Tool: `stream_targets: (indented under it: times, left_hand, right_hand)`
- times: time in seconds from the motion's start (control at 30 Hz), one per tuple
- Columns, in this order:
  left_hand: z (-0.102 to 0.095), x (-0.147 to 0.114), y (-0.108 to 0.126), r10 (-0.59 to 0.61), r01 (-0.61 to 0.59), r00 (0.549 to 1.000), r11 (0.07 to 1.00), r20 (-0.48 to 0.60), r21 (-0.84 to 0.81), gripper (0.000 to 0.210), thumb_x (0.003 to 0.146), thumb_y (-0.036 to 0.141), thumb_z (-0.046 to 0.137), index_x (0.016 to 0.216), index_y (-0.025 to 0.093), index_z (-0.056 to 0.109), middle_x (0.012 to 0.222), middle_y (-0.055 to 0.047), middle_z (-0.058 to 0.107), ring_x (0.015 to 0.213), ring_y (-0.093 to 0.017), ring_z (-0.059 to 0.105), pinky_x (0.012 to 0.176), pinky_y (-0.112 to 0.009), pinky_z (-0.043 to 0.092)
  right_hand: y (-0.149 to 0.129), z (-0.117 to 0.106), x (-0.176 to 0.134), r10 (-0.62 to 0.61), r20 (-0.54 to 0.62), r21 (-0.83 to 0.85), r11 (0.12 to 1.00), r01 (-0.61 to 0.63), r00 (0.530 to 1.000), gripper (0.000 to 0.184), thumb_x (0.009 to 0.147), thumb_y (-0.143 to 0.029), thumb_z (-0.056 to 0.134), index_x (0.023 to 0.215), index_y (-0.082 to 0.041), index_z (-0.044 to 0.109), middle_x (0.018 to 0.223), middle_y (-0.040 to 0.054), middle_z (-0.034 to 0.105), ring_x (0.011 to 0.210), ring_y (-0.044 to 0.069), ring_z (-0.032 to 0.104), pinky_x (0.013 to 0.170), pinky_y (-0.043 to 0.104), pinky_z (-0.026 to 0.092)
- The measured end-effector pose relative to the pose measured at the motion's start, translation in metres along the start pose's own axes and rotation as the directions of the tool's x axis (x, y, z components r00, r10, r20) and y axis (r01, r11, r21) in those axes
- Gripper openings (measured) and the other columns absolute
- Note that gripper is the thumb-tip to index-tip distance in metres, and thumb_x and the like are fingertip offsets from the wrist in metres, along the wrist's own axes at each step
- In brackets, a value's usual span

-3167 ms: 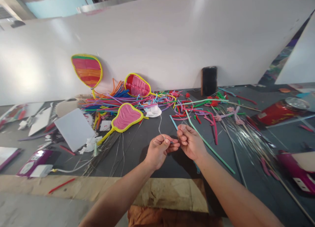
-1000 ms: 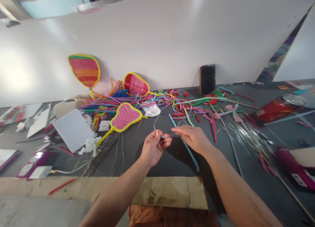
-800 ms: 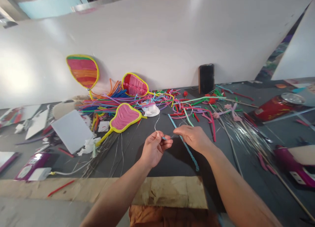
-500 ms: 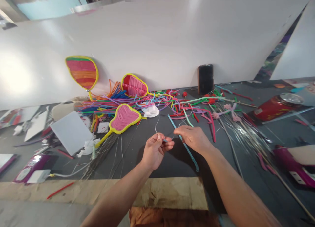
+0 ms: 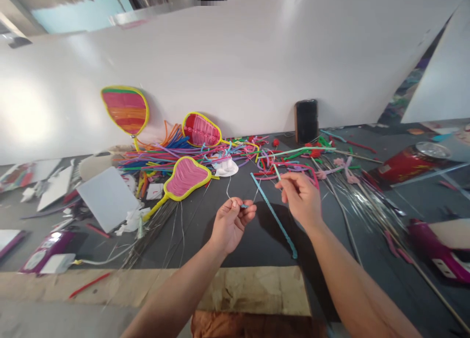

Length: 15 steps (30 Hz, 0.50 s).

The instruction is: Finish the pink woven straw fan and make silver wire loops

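My left hand (image 5: 230,223) is closed in a pinch on a thin wire (image 5: 229,187) with a small blue fuzzy bit (image 5: 244,206) at the fingertips. The wire curves up out of the fingers, and a strand also leads off to the right. My right hand (image 5: 301,198) hovers to the right, thumb and fingers pinched together. A short mint-green pipe cleaner (image 5: 276,171) meets those fingertips; whether they grip it or a strand of wire, I cannot tell. Between and below the hands a blue pipe cleaner (image 5: 273,213) lies slanted on the dark table (image 5: 235,252).
Yellow-rimmed pink paddle shapes (image 5: 188,179) lie by a heap of coloured pipe cleaners (image 5: 157,157). A black phone (image 5: 306,120) leans on the white board (image 5: 249,59). At right are a red can (image 5: 413,163), wires (image 5: 367,196) and a purple tool (image 5: 440,252).
My right hand has moved right and slightly up, away from the left hand and off the blue pipe cleaner. My left hand keeps its pinch, nearly in place.
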<state>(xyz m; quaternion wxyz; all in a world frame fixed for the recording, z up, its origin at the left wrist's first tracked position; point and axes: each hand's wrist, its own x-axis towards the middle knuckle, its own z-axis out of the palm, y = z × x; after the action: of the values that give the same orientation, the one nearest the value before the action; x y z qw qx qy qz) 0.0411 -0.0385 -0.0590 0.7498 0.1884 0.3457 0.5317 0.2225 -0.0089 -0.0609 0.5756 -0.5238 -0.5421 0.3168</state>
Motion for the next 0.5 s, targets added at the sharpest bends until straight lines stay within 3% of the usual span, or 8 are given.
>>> stream_targets:
  times: [0.07, 0.2, 0.33, 0.5]
  left_hand:
    - [-0.001, 0.0, 0.0, -0.007, 0.007, 1.0, 1.0, 0.013, -0.009, 0.017, 0.077, 0.024, 0.068, 0.075, 0.014, 0.055, 0.082, -0.004, 0.068, 0.071, -0.011, 0.067, 0.064, -0.019, 0.055]
    - [-0.001, -0.002, -0.002, -0.044, 0.045, 0.998, 0.999, 0.051, -0.019, 0.017, 0.076, 0.024, 0.069, 0.075, 0.014, 0.055, 0.082, -0.004, 0.068, 0.071, -0.012, 0.067, 0.063, -0.018, 0.055]
    - [0.0, -0.005, -0.005, -0.098, 0.1, 0.993, 0.995, 0.072, -0.021, 0.019, 0.075, 0.024, 0.07, 0.075, 0.013, 0.055, 0.082, -0.004, 0.068, 0.072, -0.013, 0.068, 0.063, -0.018, 0.056]
    - [0.001, -0.008, -0.008, -0.131, 0.133, 0.987, 0.991, 0.094, -0.013, 0.017, 0.076, 0.025, 0.069, 0.076, 0.014, 0.056, 0.092, -0.005, 0.068, 0.074, -0.013, 0.068, 0.062, -0.019, 0.055]
  right_hand:
    - [0.002, 0.004, 0.002, 0.152, -0.027, 0.181, 0.973, -0.144, 0.988, 0.016, 0.08, -0.034, 0.059, 0.09, -0.021, 0.058, 0.076, -0.0001, 0.064, 0.047, 0.008, 0.05, 0.045, 0.023, 0.039]
    - [0.006, 0.011, 0.002, 0.307, 0.126, 0.432, 0.839, -0.33, 0.944, 0.033, 0.072, -0.038, 0.068, 0.099, -0.021, 0.06, 0.093, 0.004, 0.065, 0.057, 0.009, 0.054, 0.049, 0.023, 0.04]
    - [0.004, 0.014, 0.0, 0.284, 0.197, 0.484, 0.804, -0.345, 0.938, 0.029, 0.071, -0.035, 0.069, 0.096, -0.021, 0.063, 0.087, 0.0029, 0.064, 0.055, 0.007, 0.049, 0.049, 0.023, 0.038]
    - [0.007, 0.016, -0.001, 0.231, 0.169, 0.48, 0.83, -0.284, 0.958, 0.018, 0.073, -0.036, 0.068, 0.08, -0.02, 0.063, 0.076, 0.0003, 0.06, 0.051, 0.007, 0.044, 0.047, 0.023, 0.036]
